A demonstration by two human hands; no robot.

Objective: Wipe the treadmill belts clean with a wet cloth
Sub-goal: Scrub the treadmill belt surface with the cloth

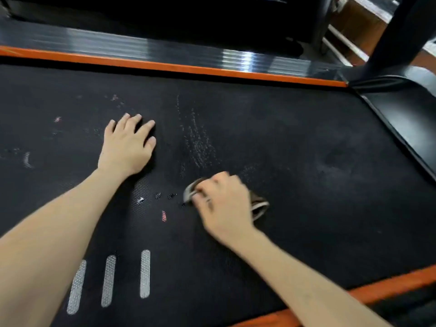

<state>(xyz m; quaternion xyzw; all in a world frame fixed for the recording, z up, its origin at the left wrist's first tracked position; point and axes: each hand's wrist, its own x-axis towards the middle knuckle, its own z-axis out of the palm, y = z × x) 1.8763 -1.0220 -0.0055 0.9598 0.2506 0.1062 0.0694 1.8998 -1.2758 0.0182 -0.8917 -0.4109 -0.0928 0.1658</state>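
Observation:
A black treadmill belt (295,149) fills most of the view, with worn grey and reddish print marks and a patch of pale streaks near its middle. My left hand (128,143) lies flat on the belt, fingers spread and straight. My right hand (224,202) grips a bunched dark cloth with a pale edge (259,206) and presses it onto the belt. Most of the cloth is hidden under the hand; a fold shows on each side of it.
An orange strip (188,67) and a glossy black side rail (141,47) run along the belt's far edge. Another orange strip (389,287) borders the near edge. A black motor cover (405,109) and upright post (398,29) stand at the right.

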